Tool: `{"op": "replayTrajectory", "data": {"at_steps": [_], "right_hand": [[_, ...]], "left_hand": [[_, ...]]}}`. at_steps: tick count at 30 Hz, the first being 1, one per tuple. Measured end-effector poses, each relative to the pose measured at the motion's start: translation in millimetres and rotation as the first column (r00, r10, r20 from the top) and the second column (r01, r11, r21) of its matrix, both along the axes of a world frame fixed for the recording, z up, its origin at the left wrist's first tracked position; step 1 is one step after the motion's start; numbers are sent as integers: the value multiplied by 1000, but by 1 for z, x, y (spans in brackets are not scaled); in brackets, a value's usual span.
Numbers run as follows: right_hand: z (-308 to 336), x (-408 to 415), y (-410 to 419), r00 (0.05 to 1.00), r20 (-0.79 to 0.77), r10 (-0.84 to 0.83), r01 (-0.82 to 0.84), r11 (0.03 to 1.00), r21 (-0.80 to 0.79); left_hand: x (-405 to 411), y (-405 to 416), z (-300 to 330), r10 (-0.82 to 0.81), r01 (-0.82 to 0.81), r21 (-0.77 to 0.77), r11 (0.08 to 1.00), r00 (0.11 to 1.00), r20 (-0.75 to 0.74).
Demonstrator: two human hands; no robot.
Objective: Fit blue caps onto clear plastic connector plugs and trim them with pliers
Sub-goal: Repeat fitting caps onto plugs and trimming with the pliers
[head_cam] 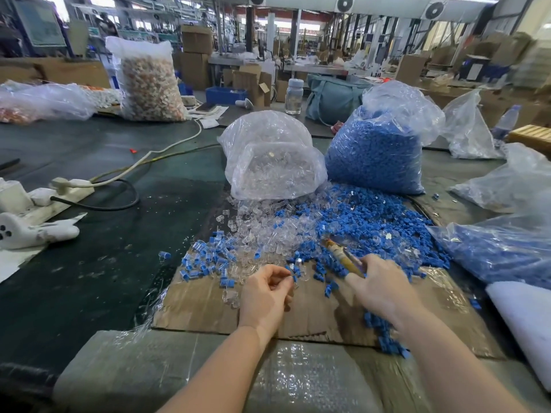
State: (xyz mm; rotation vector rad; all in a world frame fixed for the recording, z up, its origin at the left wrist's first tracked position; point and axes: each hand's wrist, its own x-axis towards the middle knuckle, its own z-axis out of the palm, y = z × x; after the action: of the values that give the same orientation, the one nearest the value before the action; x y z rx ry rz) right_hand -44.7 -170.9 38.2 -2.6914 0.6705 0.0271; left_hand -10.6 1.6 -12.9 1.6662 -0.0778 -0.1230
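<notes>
Left hand pinches a small clear plug between curled fingers; right hand grips the pliers – both over the cardboard, near the blue caps on the desk

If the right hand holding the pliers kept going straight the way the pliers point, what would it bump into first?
Probably the loose pile of blue caps mixed with clear plugs. The right hand aims the pliers up-left, tip already at the pile's edge. Beyond lies the bag of clear plugs; depth is uncertain.

Bright, even overhead factory light; soft shadows. Glare on plastic bags. Right hand motion-blurred. Wide-angle bending at edges, background soft.
</notes>
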Motion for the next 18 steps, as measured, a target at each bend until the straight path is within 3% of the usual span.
{"op": "replayTrajectory", "data": {"at_steps": [4,8,18], "right_hand": [[14,-10,22,984,7,179,-172,932,320],[20,-13,35,978,-36,208,-140,770,622],[26,-8,43,973,-81,217,-77,636,768]], "left_hand": [[9,0,16,63,-90,-184,979,987,-148],[21,3,27,78,-143,-273,951,969,-234],[38,8,36,111,-174,-232,957,959,-260]]}}
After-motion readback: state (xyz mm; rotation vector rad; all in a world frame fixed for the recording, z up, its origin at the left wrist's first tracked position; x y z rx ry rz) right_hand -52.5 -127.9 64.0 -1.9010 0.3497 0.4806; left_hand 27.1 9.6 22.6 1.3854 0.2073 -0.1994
